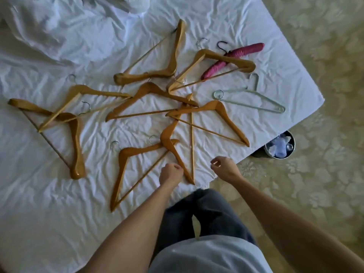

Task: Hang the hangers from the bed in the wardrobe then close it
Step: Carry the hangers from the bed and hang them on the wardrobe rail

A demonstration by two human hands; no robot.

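Nearest the camera, dark trousers (204, 213) and both forearms reach over the bed (59, 213). Left hand (170, 173) is curled, fingers touching the lower arm of a wooden hanger (173, 148); grip uncertain. Right hand (224, 168) hovers loosely curled, empty, just beside it. Beyond, more wooden hangers (149, 95) lie overlapping on the white sheet. Farther: pale wire hanger (254, 101), pink padded hanger (236, 58). Small bin (279, 144) on carpet beside the bed corner.

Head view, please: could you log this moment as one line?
left hand: at wooden hanger | right hand: empty, above bed edge | hangers: all on bed
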